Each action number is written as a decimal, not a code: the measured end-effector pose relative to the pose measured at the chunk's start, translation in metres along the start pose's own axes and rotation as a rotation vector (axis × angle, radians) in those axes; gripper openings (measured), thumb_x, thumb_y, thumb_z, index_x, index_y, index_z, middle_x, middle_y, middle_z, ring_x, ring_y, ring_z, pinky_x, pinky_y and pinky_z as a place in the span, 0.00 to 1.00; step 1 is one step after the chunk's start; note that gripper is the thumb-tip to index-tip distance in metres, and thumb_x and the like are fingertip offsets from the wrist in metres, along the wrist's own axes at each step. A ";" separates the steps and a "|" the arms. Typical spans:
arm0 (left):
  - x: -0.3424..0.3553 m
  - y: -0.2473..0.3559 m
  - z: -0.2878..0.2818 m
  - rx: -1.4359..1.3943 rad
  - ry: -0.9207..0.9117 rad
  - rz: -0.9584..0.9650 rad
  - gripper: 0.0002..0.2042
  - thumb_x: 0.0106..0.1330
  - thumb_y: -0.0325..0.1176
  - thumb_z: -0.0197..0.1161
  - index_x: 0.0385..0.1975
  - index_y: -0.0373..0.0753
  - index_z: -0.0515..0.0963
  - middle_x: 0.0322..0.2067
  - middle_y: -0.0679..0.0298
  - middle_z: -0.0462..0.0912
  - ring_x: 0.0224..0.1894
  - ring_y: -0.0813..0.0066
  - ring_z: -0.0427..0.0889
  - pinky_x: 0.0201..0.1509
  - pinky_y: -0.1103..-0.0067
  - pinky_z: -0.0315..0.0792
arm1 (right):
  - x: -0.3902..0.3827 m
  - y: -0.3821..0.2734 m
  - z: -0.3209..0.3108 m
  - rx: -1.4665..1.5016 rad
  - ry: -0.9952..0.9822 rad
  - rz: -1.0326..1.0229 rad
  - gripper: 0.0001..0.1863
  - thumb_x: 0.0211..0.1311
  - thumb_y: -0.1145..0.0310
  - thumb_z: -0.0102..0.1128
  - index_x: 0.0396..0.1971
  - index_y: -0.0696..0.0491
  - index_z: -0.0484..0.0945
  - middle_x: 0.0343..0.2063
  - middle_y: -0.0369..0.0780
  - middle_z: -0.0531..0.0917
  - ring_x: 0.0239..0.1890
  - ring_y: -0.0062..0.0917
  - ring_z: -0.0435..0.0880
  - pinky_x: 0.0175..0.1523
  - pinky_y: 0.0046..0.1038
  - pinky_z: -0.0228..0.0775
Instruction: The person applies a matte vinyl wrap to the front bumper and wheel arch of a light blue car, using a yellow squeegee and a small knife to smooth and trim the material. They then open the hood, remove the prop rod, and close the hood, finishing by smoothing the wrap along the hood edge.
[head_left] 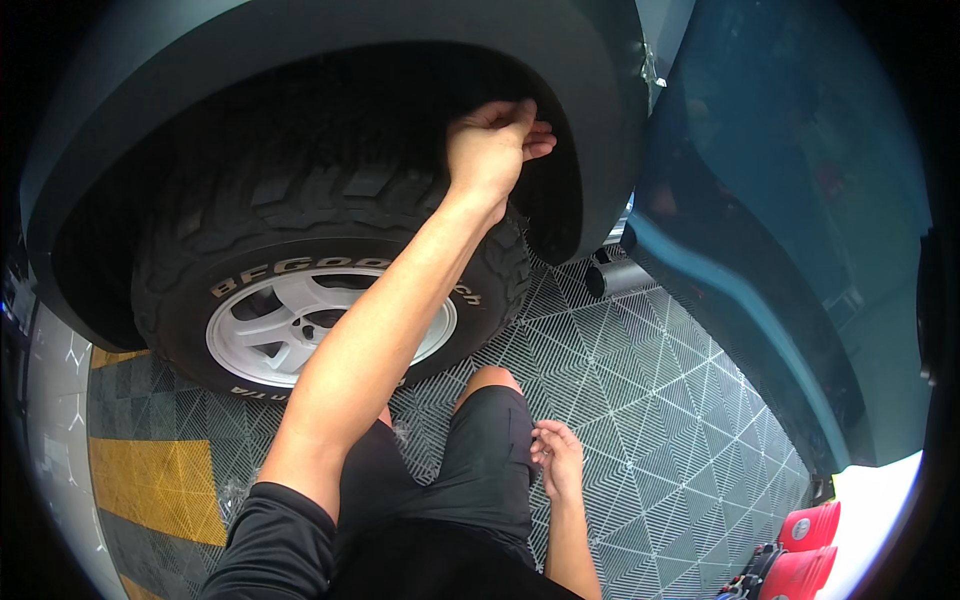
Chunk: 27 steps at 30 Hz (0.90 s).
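My left hand [500, 140] reaches up to the inner edge of the dark wheel arch [610, 130], thumb and fingers closed together; what they hold, if anything, is hidden. The forearm crosses a large treaded black tire [180, 290] on a white five-spoke wheel [260, 325]. My right hand [557, 455] is beside my right knee, its fingers loosely bent and apart, holding nothing visible.
A teal open door panel [760, 220] stands at the right. A silver pipe [625, 280] shows beyond the tire. Two red buckets [806, 525] and dark items sit at the lower right. The floor is grey and yellow tiles [150, 470]; a pale wall is at the far left.
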<state>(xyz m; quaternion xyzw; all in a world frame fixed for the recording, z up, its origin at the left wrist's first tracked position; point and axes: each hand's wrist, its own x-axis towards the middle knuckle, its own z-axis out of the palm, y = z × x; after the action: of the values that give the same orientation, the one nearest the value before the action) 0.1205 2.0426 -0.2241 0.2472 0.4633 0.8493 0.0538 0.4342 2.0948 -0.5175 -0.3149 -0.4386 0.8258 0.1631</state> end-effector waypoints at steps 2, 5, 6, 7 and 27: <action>0.001 -0.003 0.002 -0.039 0.029 0.028 0.11 0.70 0.29 0.65 0.43 0.24 0.79 0.36 0.51 0.85 0.36 0.67 0.87 0.44 0.77 0.84 | 0.003 -0.003 0.000 0.003 -0.007 -0.018 0.09 0.68 0.75 0.56 0.44 0.60 0.79 0.34 0.39 0.84 0.26 0.17 0.80 0.29 0.17 0.72; 0.003 -0.008 0.001 -0.061 0.027 0.063 0.10 0.69 0.27 0.66 0.41 0.25 0.79 0.36 0.52 0.85 0.36 0.69 0.87 0.43 0.78 0.84 | 0.005 -0.006 -0.004 0.014 0.012 -0.021 0.09 0.68 0.75 0.56 0.44 0.60 0.79 0.34 0.39 0.84 0.26 0.17 0.80 0.29 0.17 0.72; 0.004 -0.009 -0.001 -0.053 0.023 0.070 0.10 0.69 0.26 0.67 0.41 0.25 0.79 0.36 0.53 0.85 0.36 0.69 0.87 0.43 0.78 0.84 | 0.005 -0.006 -0.006 0.015 0.014 -0.023 0.09 0.68 0.75 0.56 0.44 0.60 0.79 0.34 0.39 0.84 0.26 0.17 0.80 0.29 0.17 0.72; 0.005 -0.009 -0.002 -0.048 0.012 0.080 0.10 0.68 0.26 0.67 0.41 0.25 0.79 0.36 0.53 0.86 0.36 0.69 0.87 0.43 0.78 0.84 | 0.005 -0.006 -0.008 0.019 0.014 -0.030 0.09 0.67 0.75 0.56 0.44 0.60 0.79 0.34 0.39 0.84 0.26 0.17 0.80 0.28 0.17 0.72; 0.010 -0.011 -0.006 -0.003 0.001 0.048 0.08 0.71 0.30 0.65 0.40 0.31 0.77 0.34 0.56 0.84 0.35 0.71 0.85 0.39 0.77 0.82 | 0.021 -0.004 -0.027 0.039 0.054 -0.013 0.10 0.65 0.76 0.58 0.44 0.60 0.79 0.33 0.39 0.83 0.27 0.19 0.80 0.29 0.19 0.72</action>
<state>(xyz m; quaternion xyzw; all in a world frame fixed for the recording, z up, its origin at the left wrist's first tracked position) 0.1072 2.0481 -0.2320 0.2577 0.4559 0.8513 0.0335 0.4360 2.1253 -0.5335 -0.3311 -0.4198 0.8242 0.1866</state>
